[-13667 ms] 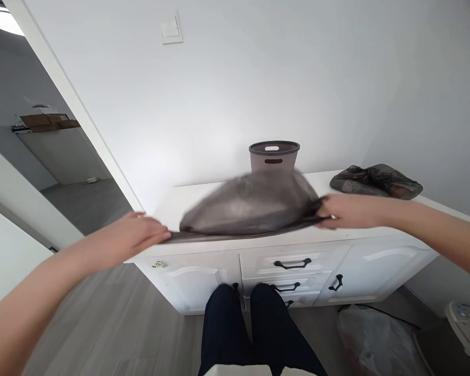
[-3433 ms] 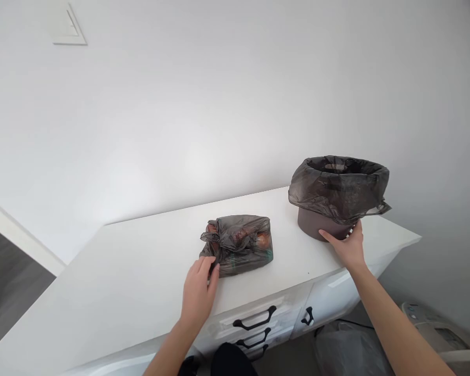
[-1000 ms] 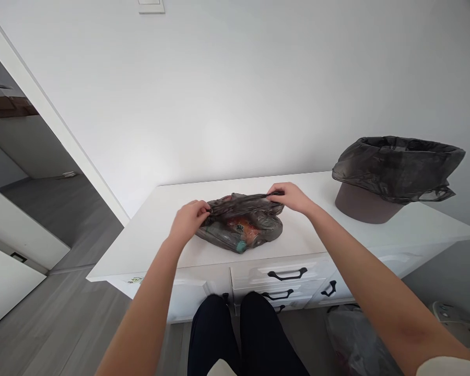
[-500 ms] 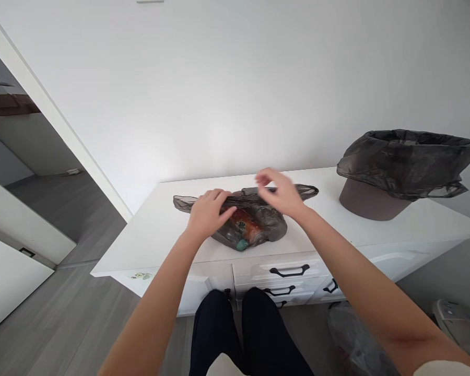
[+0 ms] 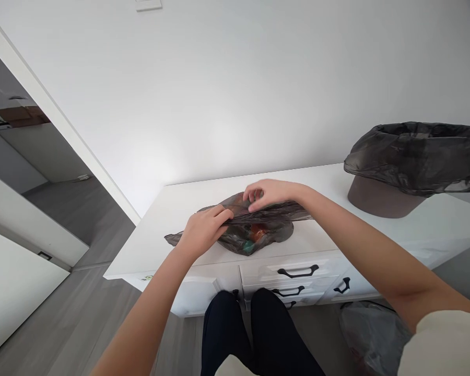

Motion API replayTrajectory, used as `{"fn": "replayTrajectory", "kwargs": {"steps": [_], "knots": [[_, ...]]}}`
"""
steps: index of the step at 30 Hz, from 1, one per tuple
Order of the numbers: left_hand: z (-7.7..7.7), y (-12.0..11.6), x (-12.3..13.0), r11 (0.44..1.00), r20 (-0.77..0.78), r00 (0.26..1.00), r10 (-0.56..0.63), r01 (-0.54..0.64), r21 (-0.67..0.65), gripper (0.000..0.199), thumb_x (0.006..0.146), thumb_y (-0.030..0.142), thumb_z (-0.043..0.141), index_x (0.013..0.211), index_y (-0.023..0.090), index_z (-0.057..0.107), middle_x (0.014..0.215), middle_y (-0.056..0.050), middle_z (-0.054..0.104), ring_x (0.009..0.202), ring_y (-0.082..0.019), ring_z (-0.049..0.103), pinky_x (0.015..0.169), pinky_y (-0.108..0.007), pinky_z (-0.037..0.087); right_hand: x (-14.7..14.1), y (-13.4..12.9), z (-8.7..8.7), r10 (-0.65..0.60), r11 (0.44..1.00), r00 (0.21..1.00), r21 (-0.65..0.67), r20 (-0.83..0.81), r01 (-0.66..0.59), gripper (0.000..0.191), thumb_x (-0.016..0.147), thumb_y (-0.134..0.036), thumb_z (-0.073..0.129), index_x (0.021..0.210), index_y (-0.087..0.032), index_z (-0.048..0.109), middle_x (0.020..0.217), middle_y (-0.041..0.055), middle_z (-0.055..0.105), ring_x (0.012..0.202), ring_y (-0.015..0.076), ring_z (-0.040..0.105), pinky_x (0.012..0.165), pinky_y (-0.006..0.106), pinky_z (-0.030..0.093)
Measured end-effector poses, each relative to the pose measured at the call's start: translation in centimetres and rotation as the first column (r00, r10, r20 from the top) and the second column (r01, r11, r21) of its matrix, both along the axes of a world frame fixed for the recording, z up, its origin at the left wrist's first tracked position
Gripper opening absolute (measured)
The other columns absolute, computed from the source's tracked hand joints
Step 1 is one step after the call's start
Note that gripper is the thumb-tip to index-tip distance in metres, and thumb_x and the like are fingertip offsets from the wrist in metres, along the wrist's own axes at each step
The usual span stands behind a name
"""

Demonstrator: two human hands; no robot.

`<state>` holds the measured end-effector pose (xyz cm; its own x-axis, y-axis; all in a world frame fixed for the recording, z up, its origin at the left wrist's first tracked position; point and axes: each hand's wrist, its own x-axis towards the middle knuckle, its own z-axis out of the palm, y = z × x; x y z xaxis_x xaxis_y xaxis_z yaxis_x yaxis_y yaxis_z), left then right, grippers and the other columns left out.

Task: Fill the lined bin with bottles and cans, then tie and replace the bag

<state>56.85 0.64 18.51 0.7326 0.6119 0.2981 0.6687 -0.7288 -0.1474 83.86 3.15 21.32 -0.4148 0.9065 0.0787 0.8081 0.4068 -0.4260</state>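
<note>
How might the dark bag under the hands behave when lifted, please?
The bag would probably feel floppy, as its thin plastic lies creased and slack. The lumpy contents showing through might shift and make it sag.

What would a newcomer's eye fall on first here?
First, the dark, see-through bag in the middle of the white cabinet top, orange and green showing through, with the left hand and right hand at its gathered upper part. Then the brown bin towards the right end, its dark liner draped over the rim.
</note>
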Motion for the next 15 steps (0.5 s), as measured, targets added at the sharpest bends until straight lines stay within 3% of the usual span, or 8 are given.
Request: {"fn": "replayTrajectory", "kwargs": {"steps": [2,4,7,11,13,15], "knots": [[-0.2,-0.3,-0.2,1.0,0.051,0.999,-0.004,0.003,0.021,0.024,0.096,0.018,0.045,0.109,0.029,0.062,0.106,0.0,0.072,0.09,-0.02,0.068,0.064,-0.031,0.042,-0.7,-0.5,0.0,0.183,0.959,0.982,-0.209,-0.052,-0.19,0.033,0.069,-0.046,0.08,0.096,-0.026,0.078,0.093,0.0014,0.076,0.082,0.0198,0.065,0.07,0.029,0.046],[-0.6,-0.3,-0.5,1.0,0.089,0.996,-0.02,0.019,0.018,0.027,0.098,0.019,0.041,0.11,0.028,0.064,0.105,-0.001,0.074,0.091,-0.021,0.069,0.071,-0.032,0.047,-1.1,-0.4,0.0,0.261,0.9,0.964,-0.35,-0.044,-0.26,0.03,0.066,-0.049,0.08,0.082,-0.024,0.078,0.078,-0.0004,0.073,0.071,0.0176,0.062,0.065,0.029,0.045],[-1.5,-0.2,-0.6,1.0,0.184,0.983,-0.016,0.011,0.028,0.034,0.101,0.022,0.036,0.112,0.026,0.068,0.105,-0.004,0.077,0.095,-0.022,0.07,0.087,-0.037,0.05,-0.7,1.1,0.3,0.219,0.922,0.972,-0.308,-0.083,-0.234,0.029,0.067,-0.053,0.078,0.07,-0.024,0.076,0.069,-0.0014,0.071,0.066,0.0166,0.06,0.064,0.029,0.045],[-1.2,0.2,-0.4,0.988,0.466,0.883,0.049,-0.11,0.105,0.034,0.101,0.028,0.038,0.115,0.026,0.07,0.119,-0.006,0.075,0.115,-0.026,0.066,0.104,-0.042,0.046,0.8,4.4,1.2,-0.036,0.989,0.94,-0.147,-0.339,-0.015,0.026,0.063,-0.049,0.083,0.065,-0.024,0.075,0.066,0.0009,0.07,0.071,0.0203,0.063,0.069,0.032,0.051],[-0.2,1.0,0.0,0.985,0.579,0.812,0.067,-0.145,0.089,0.033,0.1,0.028,0.04,0.113,0.025,0.07,0.123,-0.006,0.072,0.119,-0.026,0.064,0.105,-0.042,0.046,1.5,6.1,1.6,-0.208,0.978,0.844,-0.125,-0.494,0.168,0.024,0.061,-0.041,0.087,0.062,-0.023,0.072,0.063,0.0027,0.068,0.07,0.0219,0.063,0.068,0.034,0.053],[1.0,2.3,0.5,0.992,0.661,0.747,0.076,-0.121,0.022,0.031,0.098,0.027,0.042,0.11,0.024,0.07,0.12,-0.006,0.072,0.115,-0.025,0.064,0.102,-0.039,0.048,2.2,7.6,1.9,-0.34,0.933,0.694,-0.132,-0.635,0.336,0.023,0.061,-0.033,0.087,0.061,-0.021,0.068,0.059,0.0035,0.065,0.069,0.0222,0.062,0.066,0.035,0.054]]}}
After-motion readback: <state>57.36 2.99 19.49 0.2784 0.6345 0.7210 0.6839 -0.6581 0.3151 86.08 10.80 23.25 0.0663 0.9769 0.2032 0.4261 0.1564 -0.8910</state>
